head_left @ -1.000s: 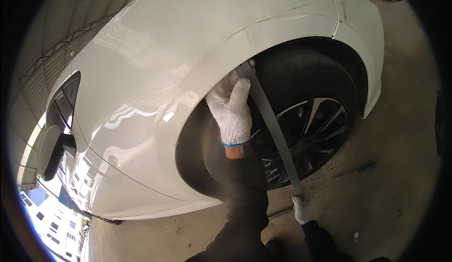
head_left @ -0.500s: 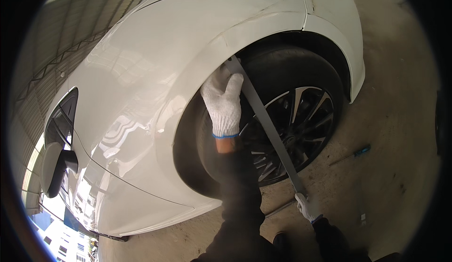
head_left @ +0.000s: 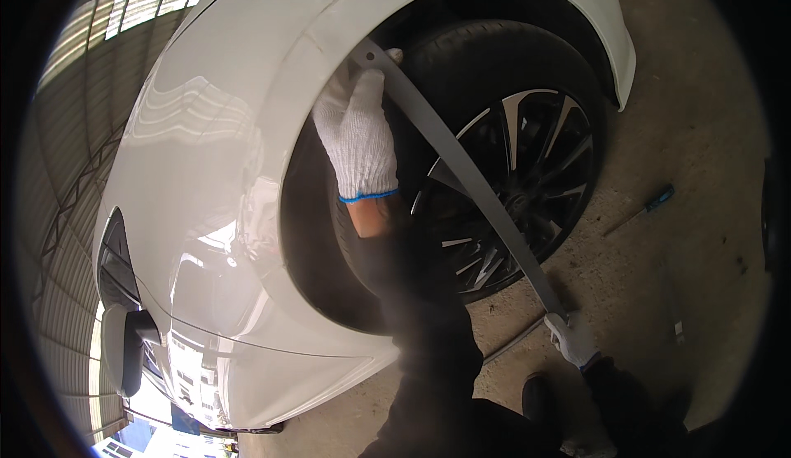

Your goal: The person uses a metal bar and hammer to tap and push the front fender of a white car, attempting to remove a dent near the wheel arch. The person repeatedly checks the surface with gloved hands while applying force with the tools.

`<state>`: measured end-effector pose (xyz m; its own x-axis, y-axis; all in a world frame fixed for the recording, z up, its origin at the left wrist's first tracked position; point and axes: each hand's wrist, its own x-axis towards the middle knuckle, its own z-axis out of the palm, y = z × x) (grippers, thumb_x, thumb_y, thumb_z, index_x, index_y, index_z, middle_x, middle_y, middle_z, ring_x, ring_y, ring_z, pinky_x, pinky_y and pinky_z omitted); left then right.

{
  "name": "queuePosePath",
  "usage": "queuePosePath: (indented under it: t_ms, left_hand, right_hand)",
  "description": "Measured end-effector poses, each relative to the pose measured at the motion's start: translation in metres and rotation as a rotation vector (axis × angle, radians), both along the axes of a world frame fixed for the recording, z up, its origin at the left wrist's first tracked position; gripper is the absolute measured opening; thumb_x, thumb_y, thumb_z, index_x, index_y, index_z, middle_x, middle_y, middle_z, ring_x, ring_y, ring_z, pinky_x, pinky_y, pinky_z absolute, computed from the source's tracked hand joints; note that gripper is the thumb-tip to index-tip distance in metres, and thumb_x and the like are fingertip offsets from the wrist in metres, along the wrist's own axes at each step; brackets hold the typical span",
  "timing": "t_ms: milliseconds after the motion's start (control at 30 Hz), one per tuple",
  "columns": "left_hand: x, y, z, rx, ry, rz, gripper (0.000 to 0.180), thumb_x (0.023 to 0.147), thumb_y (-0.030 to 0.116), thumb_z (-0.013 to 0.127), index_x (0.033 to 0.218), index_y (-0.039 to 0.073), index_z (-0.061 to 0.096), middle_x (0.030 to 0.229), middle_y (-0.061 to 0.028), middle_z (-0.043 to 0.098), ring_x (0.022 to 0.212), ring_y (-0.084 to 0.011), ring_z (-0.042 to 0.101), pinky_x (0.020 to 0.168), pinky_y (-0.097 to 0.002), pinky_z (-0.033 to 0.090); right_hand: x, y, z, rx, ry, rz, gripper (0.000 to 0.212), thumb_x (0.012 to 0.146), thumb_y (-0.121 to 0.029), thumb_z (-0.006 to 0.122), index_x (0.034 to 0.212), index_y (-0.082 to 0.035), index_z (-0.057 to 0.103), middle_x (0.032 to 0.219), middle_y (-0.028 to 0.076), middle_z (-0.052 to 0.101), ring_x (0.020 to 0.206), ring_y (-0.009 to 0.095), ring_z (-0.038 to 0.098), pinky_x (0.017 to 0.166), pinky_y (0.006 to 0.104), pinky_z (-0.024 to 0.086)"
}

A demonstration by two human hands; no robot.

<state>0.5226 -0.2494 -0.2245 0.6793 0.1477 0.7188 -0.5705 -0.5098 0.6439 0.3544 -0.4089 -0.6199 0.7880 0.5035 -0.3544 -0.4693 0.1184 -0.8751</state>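
A long flat grey bar (head_left: 461,165) with a hole at its upper end slants across the front of a car wheel (head_left: 515,198). My left hand (head_left: 358,149), in a white knit glove with a blue cuff, is closed round that upper end. Its thumb lies along the bar, and a fingertip shows on the far side; the other fingers are hidden behind. The bar's top end meets the lip of the white wheel arch (head_left: 309,87). Down near the ground, my gloved right hand (head_left: 574,341) grips the lower end, its fingers partly hidden.
The white car body (head_left: 214,170) fills the left, with a side mirror (head_left: 128,347) low down. A blue-handled screwdriver (head_left: 657,198) lies on the dusty ground, right of the tire (head_left: 494,54). A thin rod (head_left: 515,341) lies beside my right hand.
My view has shifted, so the car and wheel sit higher in it. Both hands keep hold of the bar, its top still at the arch edge.
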Motion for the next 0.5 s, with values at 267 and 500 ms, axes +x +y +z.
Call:
queuePosePath:
  t_ms: [267,500]
  left_hand:
    - [0.007,0.007,-0.007,-0.056,-0.079,0.035,0.052,0.082,-0.004,0.054,0.133,-0.015,0.048,0.123,-0.0274,0.063,0.093,-0.0316,0.072,0.085,-0.0395,0.057]
    - [0.005,0.007,-0.007,-0.149,-0.075,-0.029,0.062,0.079,0.001,0.059,0.137,-0.013,0.044,0.124,-0.0262,0.061,0.099,-0.0351,0.070,0.092,-0.0457,0.054]
  right_hand:
    - [0.028,0.006,-0.012,0.050,0.006,-0.059,0.041,0.095,-0.038,0.071,0.072,-0.006,0.060,0.057,-0.002,0.051,0.050,0.005,0.045,0.045,0.0260,0.033]
    - [0.035,0.028,-0.028,-0.063,-0.145,-0.133,0.036,0.095,-0.032,0.070,0.074,-0.004,0.063,0.056,-0.003,0.052,0.049,0.005,0.046,0.046,0.0256,0.034]
